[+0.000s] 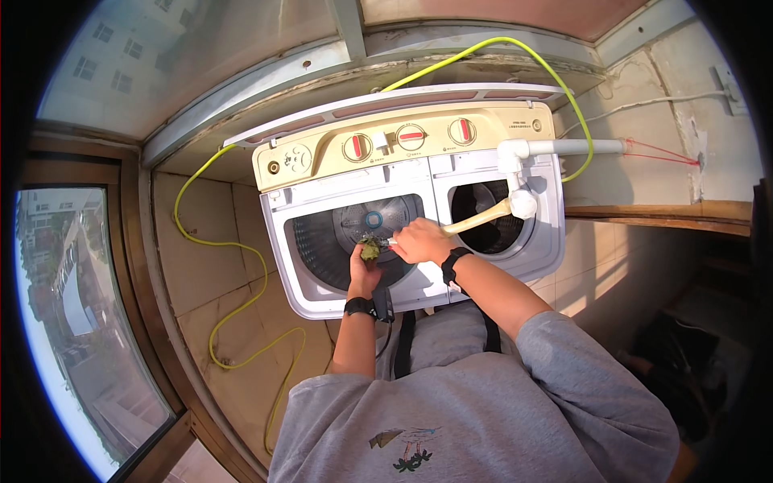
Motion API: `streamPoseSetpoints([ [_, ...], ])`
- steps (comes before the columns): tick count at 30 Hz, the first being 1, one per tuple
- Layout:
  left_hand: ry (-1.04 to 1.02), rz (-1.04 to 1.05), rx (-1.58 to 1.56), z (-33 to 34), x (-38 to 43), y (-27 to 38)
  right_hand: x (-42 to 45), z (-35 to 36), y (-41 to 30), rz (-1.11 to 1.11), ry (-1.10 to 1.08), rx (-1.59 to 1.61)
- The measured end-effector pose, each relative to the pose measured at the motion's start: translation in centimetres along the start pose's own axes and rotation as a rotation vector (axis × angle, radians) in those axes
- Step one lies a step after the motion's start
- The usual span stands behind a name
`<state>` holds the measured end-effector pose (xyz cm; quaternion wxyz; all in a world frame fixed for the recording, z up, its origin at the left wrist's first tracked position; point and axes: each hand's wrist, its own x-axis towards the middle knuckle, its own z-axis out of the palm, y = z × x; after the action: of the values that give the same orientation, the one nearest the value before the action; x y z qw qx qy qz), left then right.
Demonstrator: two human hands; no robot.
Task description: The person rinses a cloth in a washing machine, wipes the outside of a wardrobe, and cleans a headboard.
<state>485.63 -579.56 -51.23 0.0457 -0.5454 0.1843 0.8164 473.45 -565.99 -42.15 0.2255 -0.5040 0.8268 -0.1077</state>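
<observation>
In front of me stands a twin-tub washing machine, its long lid raised behind the control panel. My left hand grips a lumpy green thing over the large wash tub; what it is I cannot tell for sure. Just to its right, my right hand is closed around the end of a cream-coloured hose. Water splashes between the hose end and the green thing. The hose runs to a white plastic pipe, passing over the smaller spin tub.
A yellow-green hose snakes over the tiled floor at left and behind the machine. Red string ties the pipe toward the right wall. A wooden ledge juts out at right. Windows border the left side.
</observation>
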Motion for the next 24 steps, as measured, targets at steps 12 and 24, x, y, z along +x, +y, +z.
streamPoseSetpoints([
  [12, -0.244, -0.037, -0.505, -0.4, 2.2, -0.1, 0.0, -0.2, -0.1, -0.015, 0.034, 0.007],
  [24, -0.106, -0.031, -0.168, 3.2, 0.8, 0.9, 0.0, 0.2, 0.1, 0.006, 0.012, 0.009],
])
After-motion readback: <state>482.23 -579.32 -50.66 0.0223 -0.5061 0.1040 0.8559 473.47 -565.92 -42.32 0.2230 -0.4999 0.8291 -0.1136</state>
